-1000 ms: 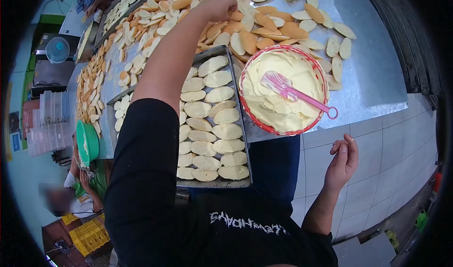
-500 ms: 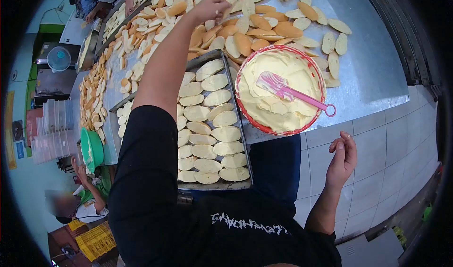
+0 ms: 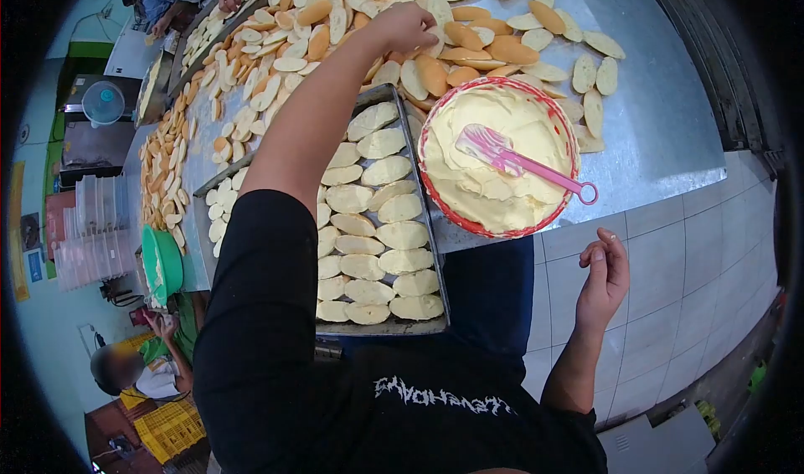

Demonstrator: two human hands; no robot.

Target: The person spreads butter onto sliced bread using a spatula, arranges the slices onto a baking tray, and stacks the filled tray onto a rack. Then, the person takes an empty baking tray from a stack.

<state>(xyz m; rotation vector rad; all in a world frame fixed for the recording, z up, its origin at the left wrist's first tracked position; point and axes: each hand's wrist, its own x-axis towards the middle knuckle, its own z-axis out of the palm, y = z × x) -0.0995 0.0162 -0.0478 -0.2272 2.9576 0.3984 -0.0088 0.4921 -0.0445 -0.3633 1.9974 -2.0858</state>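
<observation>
My left hand (image 3: 405,28) reaches over the heap of oval bread slices (image 3: 431,75), its fingers curled down among them; what they hold, if anything, is hidden. Off the table's near edge my right hand (image 3: 605,280) hangs in the air, loosely bent and holding nothing. Between the hands stands a red-rimmed bowl (image 3: 424,172) of pale yellow cream (image 3: 477,193). A pink spatula (image 3: 536,171) lies across it, its ring handle over the rim. Rows of pale-topped bread slices (image 3: 360,269) fill a dark metal tray (image 3: 439,281), partly covered by my left arm.
The metal table (image 3: 662,139) ends at a corner on the right, above a tiled floor (image 3: 670,248). More bread lies farther left, with a green basin (image 3: 167,260) at that edge. Other people are at the upper left and lower left. Clear plastic boxes (image 3: 92,231) are stacked at left.
My left hand has shifted slightly right and toward me, and its fingers now curl more over the slices. My right hand has barely moved. The person at lower left has moved.
</observation>
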